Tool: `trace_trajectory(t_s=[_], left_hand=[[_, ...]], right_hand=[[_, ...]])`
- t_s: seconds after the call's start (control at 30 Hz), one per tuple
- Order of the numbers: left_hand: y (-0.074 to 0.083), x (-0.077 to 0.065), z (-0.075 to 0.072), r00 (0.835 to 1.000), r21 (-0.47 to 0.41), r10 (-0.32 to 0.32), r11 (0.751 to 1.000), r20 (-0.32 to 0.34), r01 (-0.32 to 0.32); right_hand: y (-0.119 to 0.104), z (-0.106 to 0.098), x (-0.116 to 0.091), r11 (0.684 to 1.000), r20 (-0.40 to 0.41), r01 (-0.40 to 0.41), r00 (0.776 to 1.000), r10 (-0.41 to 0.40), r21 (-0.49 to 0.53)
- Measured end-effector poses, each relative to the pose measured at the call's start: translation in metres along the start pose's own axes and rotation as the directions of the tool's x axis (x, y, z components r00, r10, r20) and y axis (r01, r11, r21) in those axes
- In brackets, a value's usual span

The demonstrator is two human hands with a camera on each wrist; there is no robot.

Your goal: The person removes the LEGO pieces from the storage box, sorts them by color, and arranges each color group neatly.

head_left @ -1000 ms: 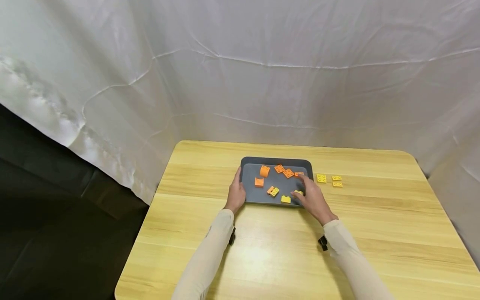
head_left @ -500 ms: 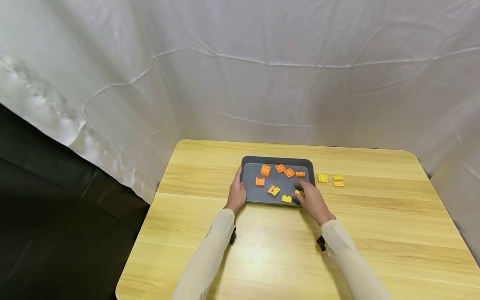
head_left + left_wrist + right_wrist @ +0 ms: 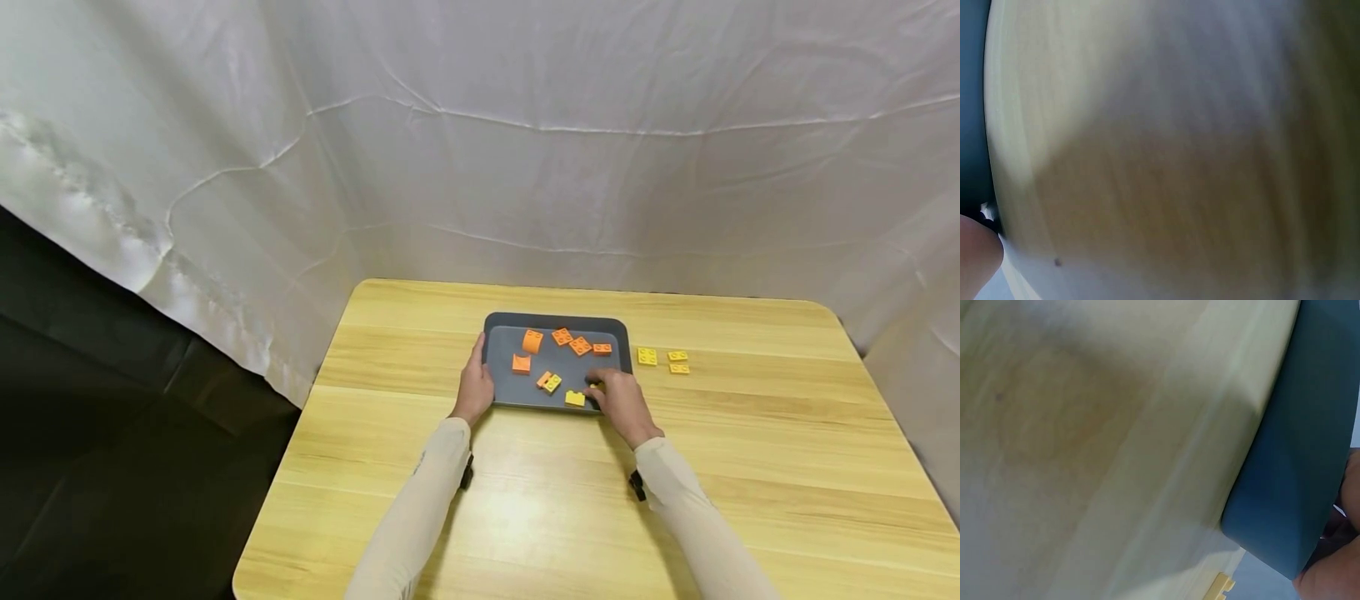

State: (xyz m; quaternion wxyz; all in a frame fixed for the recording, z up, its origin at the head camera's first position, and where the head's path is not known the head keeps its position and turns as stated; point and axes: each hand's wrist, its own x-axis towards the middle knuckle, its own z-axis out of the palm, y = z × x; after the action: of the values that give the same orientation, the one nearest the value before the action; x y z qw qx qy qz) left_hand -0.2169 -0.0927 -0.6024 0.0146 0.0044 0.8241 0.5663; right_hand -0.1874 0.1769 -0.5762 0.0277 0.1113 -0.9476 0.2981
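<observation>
A shallow dark grey tray (image 3: 555, 320) lies on the wooden table, holding several orange and yellow toy building bricks. My left hand (image 3: 475, 390) holds the tray by its left side near the front corner. Over the tray's right front part, my right hand (image 3: 622, 402) has its thumb and curled fingers about a yellow brick (image 3: 596, 386), mostly hidden by them. Just left of the thumb lies another yellow brick (image 3: 575, 398). An orange brick (image 3: 602, 349) is beyond the fingertips. The right wrist view shows the tray's outer wall (image 3: 1291, 437) beside the hand.
Right of the tray, a square yellow brick (image 3: 647, 357) and two narrow yellow bricks (image 3: 678, 356) lie on the table (image 3: 750, 400). A pale curtain (image 3: 570, 183) hangs behind the table, and dark cloth (image 3: 135, 433) is at the left.
My right hand's fingers have drawn back from the orange brick and come together with the thumb about the yellow brick. My left hand has stayed on the tray's left side.
</observation>
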Motion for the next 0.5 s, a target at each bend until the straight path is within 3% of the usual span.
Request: trace_trajectory(t_s=[0.5], left_hand=[[0.0003,0.0001,0.0004,1.0,-0.002,-0.014,1.0,-0.001,0.014]], right_hand=[[-0.0034,-0.0019,-0.0013,0.999,-0.036,-0.016,0.999,0.017,0.033]])
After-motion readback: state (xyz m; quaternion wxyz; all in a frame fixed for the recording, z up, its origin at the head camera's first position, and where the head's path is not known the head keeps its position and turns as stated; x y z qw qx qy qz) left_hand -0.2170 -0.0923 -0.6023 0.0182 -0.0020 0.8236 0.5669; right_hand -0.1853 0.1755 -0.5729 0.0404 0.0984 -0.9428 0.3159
